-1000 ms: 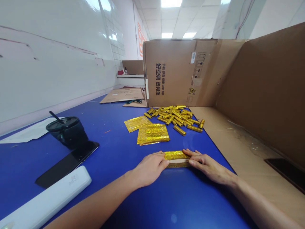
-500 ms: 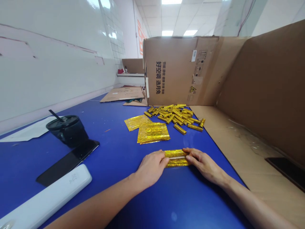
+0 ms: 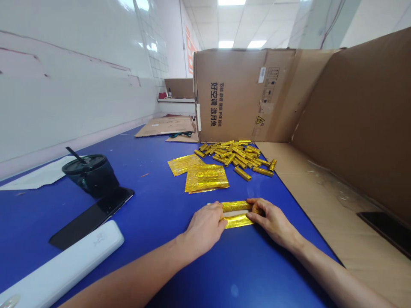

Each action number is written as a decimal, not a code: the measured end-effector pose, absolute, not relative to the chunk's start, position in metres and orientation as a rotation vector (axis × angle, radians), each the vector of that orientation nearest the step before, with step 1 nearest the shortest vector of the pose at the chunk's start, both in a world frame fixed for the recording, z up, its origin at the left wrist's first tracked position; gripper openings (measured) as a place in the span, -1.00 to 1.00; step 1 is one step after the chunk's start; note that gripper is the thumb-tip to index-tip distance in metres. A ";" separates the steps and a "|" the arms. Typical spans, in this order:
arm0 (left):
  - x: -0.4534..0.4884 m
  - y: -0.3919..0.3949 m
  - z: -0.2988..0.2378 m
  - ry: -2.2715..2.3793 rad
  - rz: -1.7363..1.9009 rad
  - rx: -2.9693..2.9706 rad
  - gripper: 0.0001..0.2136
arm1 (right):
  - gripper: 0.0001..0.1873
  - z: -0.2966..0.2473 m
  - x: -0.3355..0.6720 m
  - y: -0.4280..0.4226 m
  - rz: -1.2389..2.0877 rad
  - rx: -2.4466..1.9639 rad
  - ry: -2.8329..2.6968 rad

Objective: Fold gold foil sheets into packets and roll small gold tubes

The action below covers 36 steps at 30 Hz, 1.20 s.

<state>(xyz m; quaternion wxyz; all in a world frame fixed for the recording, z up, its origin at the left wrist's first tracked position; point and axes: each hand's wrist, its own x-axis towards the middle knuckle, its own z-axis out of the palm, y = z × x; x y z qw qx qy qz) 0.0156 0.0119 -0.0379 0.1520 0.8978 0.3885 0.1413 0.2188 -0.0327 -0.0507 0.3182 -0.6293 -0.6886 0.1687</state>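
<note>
A gold foil sheet (image 3: 236, 214) lies on the blue table (image 3: 154, 205), folded in from both long edges so a pale strip shows down its middle. My left hand (image 3: 205, 226) pinches its left end and my right hand (image 3: 271, 220) pinches its right end, fingers pressed on the near fold. Beyond it lie two flat stacks of gold foil sheets (image 3: 205, 178) and a heap of several rolled gold foil tubes (image 3: 239, 156).
A dark lidded cup with a straw (image 3: 91, 175), a black phone (image 3: 91, 218) and a white oblong case (image 3: 61, 269) lie at the left. Large cardboard panels (image 3: 353, 115) wall the back and right, with another dark phone (image 3: 390, 231) on the cardboard floor.
The near edge of the gold sheet has been folded up toward the far edge, narrowing the pale strip. Both hands have shifted slightly nearer each other on it.
</note>
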 end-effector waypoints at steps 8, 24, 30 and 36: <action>0.012 0.011 -0.041 0.978 0.376 2.799 -0.66 | -0.84 -0.051 0.216 -0.036 0.387 -1.659 -1.846; 0.013 0.015 -0.047 0.930 0.345 2.937 -0.76 | -0.85 -0.056 0.213 -0.031 0.243 -1.687 -1.881; 0.014 0.013 -0.042 0.953 0.374 2.893 -0.74 | -0.88 -0.060 0.215 -0.031 0.218 -1.660 -1.888; 0.015 0.012 -0.044 0.964 0.352 2.930 -0.77 | -0.89 -0.059 0.215 -0.031 0.216 -1.668 -1.898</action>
